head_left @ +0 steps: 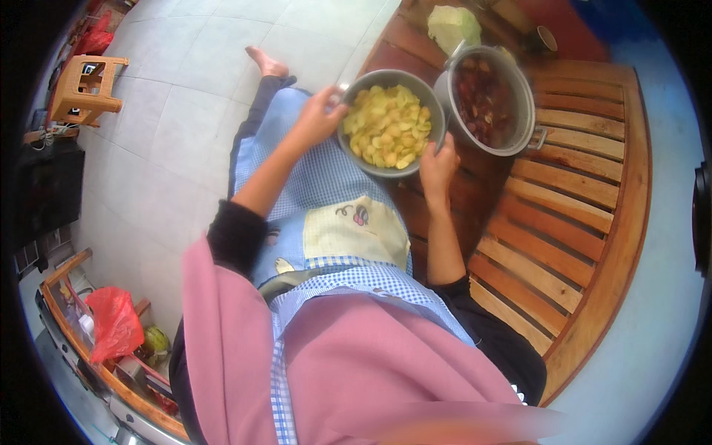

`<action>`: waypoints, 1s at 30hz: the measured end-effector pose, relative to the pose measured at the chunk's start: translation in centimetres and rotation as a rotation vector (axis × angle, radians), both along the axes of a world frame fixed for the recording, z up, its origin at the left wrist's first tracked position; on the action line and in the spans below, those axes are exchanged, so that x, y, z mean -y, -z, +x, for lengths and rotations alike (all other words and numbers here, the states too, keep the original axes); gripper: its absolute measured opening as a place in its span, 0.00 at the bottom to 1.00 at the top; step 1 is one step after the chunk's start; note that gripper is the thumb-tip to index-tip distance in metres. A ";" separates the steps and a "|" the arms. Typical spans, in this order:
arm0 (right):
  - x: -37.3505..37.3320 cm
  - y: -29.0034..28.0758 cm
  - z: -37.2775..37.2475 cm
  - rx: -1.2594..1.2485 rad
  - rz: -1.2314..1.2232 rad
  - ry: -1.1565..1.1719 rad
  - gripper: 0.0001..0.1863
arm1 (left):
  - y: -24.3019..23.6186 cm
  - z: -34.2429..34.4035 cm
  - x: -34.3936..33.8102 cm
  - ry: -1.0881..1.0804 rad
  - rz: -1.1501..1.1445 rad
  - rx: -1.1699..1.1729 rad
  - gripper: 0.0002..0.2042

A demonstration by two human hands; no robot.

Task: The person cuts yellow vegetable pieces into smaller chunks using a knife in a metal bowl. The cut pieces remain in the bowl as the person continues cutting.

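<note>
A round grey metal pot (437, 104) full of thin yellow slices (388, 126), which look like potato, is held up between my two hands over my lap and the bench edge. My left hand (320, 119) is closed on the handle at its left side. On the lower right side, my right hand (439, 165) grips the other handle. Just right of it stands a second, deeper metal pot (525, 111) holding dark red pieces (482, 104); their kind I cannot make out.
Both pots are over a slatted wooden bench (549, 259). A pale green cabbage (454, 28) lies behind the second pot, with a dark cup (545, 38) to its right. Across the tiled floor stand an orange stool (87, 85) and a wooden rack with a red plastic bag (115, 322).
</note>
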State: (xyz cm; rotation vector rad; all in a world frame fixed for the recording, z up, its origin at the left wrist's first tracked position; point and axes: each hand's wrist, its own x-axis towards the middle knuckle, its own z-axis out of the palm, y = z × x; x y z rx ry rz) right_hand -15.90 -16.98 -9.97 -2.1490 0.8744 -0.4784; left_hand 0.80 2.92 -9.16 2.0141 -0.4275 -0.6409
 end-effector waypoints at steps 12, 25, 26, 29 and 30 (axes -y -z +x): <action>0.6 -3.5 1.4 -0.013 -0.036 -0.087 0.18 | -4.2 -1.4 -1.4 -0.155 -0.154 -0.069 0.16; 1.3 -0.6 0.5 -0.032 -0.062 -0.042 0.19 | -0.8 -2.3 -0.4 -0.059 -0.130 0.306 0.13; 1.2 0.2 0.4 -0.061 -0.034 -0.021 0.19 | 0.0 -2.2 -0.2 -0.046 -0.129 0.319 0.13; 1.1 1.7 -0.5 -0.033 0.019 0.024 0.18 | 1.1 -1.8 0.1 -0.029 -0.145 0.395 0.13; 1.1 2.0 -0.8 -0.026 0.020 0.015 0.18 | 1.1 -2.0 0.3 -0.024 -0.159 0.422 0.13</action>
